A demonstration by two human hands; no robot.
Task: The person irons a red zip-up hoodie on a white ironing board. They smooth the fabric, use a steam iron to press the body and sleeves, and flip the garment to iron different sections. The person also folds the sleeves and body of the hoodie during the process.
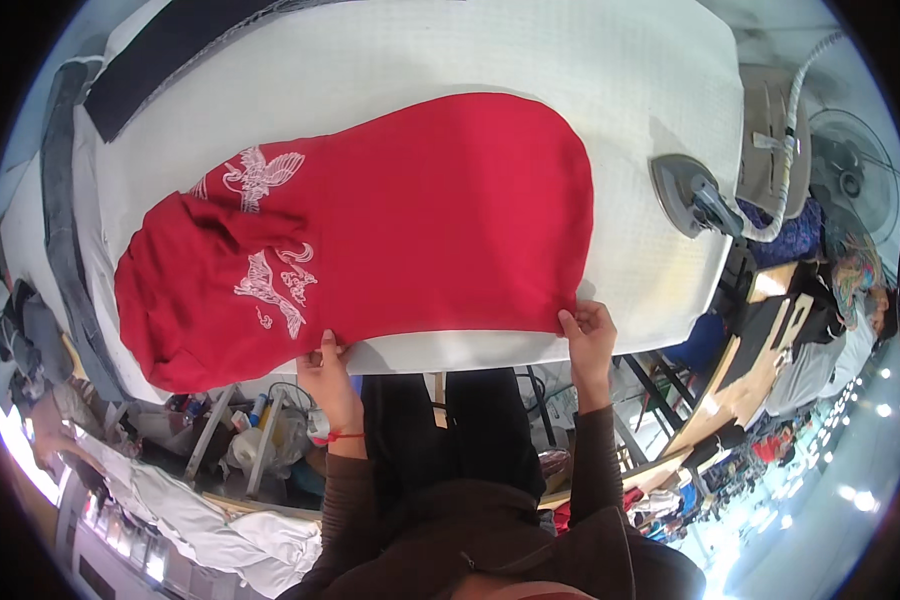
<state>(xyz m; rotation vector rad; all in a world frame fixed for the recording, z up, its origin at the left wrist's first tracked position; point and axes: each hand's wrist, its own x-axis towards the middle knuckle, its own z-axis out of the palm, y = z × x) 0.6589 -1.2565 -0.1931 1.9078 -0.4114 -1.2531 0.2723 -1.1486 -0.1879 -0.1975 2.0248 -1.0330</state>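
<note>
A: What lies on the board?

B: A bright red cloth garment with white embroidered birds (pixel 390 220) is spread flat on the white padded ironing board (pixel 450 50). The embroidery is on the left part, and there the cloth is bunched and hangs a little over the board's left end.

A: Where are the hands?

B: Both are at the near edge of the board. The left hand (pixel 328 372) touches the lower hem of the garment, near the embroidered part, with the fingers closed together on the cloth edge. It has a thin red string bracelet (pixel 335 436) at the wrist. The right hand (pixel 590 332) is at the lower right corner of the garment, and its fingertips (pixel 568 320) are pinched on that corner.

A: Anything else on the board?

B: Yes, a grey steam iron (pixel 692 195) rests on the right part of the board, well apart from the garment. A white hose (pixel 795 120) goes up from it. A dark strip of fabric (pixel 170 50) lies at the far left corner.

A: And beside the board?

B: To the right, a standing fan (pixel 850 175) and a wooden table (pixel 760 360).
</note>
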